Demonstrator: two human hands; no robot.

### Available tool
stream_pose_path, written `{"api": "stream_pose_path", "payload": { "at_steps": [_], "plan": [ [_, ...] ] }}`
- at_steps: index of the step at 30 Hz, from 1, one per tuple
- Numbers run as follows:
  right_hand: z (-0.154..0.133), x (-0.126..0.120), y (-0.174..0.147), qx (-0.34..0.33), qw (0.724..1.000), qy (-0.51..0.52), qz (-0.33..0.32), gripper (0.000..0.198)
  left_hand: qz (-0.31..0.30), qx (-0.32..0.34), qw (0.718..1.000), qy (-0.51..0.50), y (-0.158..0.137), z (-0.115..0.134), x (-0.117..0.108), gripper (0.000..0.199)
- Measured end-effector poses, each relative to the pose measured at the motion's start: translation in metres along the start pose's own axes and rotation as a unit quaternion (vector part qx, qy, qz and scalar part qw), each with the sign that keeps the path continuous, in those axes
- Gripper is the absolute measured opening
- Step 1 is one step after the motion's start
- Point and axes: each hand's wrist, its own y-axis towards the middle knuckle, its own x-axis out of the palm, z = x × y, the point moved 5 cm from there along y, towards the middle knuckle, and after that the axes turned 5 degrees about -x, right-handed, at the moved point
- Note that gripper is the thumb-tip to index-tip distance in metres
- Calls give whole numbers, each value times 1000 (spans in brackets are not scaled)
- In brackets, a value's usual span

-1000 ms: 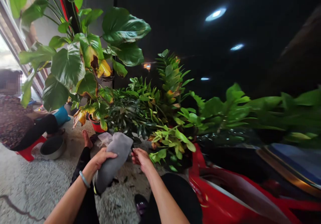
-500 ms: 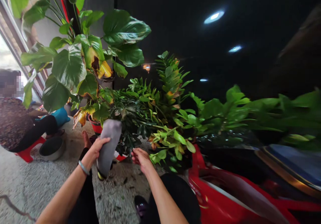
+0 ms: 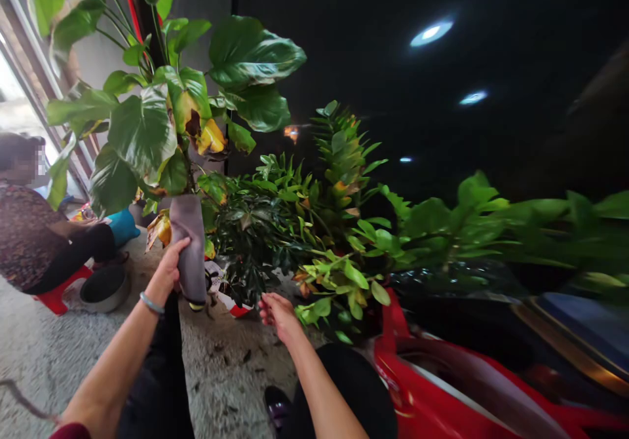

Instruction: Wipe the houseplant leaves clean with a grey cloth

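the left hand (image 3: 170,270) grips a grey flat piece (image 3: 187,219), not yet laid down; the right hand (image 3: 279,316), apart, curls near leafy plants (image 3: 249,229), its hold unclear.

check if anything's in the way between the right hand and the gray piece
Nothing visible blocks the way from the right hand to the gray piece gripped by the left hand. The dark leaves appear to lie beyond the gap, though one view leaves depth uncertain.
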Motion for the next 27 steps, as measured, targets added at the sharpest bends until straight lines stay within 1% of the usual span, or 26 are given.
{"api": "stream_pose_path", "payload": {
  "at_steps": [1, 2, 3, 5, 6, 7, 8, 9, 10, 12, 13, 15, 17, 19, 21, 24, 25, 27],
  "plan": [
    [0, 0, -1, 1, 1000, 0, 0, 19, 4, -31, 999, 21, 1, -24, -6, 28],
    [0, 0, -1, 2, 1000, -1, 1, 18, -6, -61, 997, 46, 1, -51, -12, 30],
    [0, -1, -1, 3, 1000, -2, 3, 18, -23, -90, 993, 74, -1, -79, -18, 32],
    [2, -4, -1, 7, 1000, -6, 7, 17, -62, -126, 984, 111, -8, -130, -27, 34],
    [4, -5, 0, 8, 1000, -8, 9, 16, -83, -136, 980, 122, -13, -149, -29, 34],
    [5, -6, 0, 10, 1000, -10, 10, 16, -107, -141, 976, 127, -18, -161, -29, 34],
    [6, -7, 1, 11, 1000, -12, 10, 16, -135, -140, 972, 129, -24, -167, -25, 35],
    [7, -7, 2, 13, 1000, -13, 10, 16, -166, -133, 969, 129, -29, -165, -19, 36],
    [8, -8, 3, 14, 1000, -14, 9, 16, -197, -118, 965, 127, -34, -157, -10, 38],
    [9, -8, 5, 13, 1000, -14, 8, 16, -246, -74, 959, 122, -43, -128, 12, 43],
    [9, -8, 6, 12, 1000, -13, 8, 16, -260, -47, 957, 121, -46, -112, 24, 45],
    [9, -7, 8, 8, 1000, -13, 8, 16, -261, 7, 956, 132, -48, -86, 46, 48],
    [9, -5, 9, 9, 1000, -15, 5, 17, -229, 63, 958, 162, -44, -75, 61, 49],
    [11, -3, 10, 13, 1000, -19, -1, 17, -183, 109, 955, 209, -37, -80, 66, 46],
    [13, -1, 10, 19, 999, -26, -6, 17, -155, 124, 947, 254, -30, -96, 63, 40],
    [17, -1, 11, 30, 999, -38, -7, 17, -156, 105, 939, 286, -28, -118, 54, 31],
    [19, -1, 12, 33, 999, -42, -7, 16, -160, 100, 938, 290, -29, -120, 52, 29],
    [20, -1, 12, 33, 998, -47, -7, 15, -155, 115, 936, 295, -33, -112, 53, 30]
  ]
}}
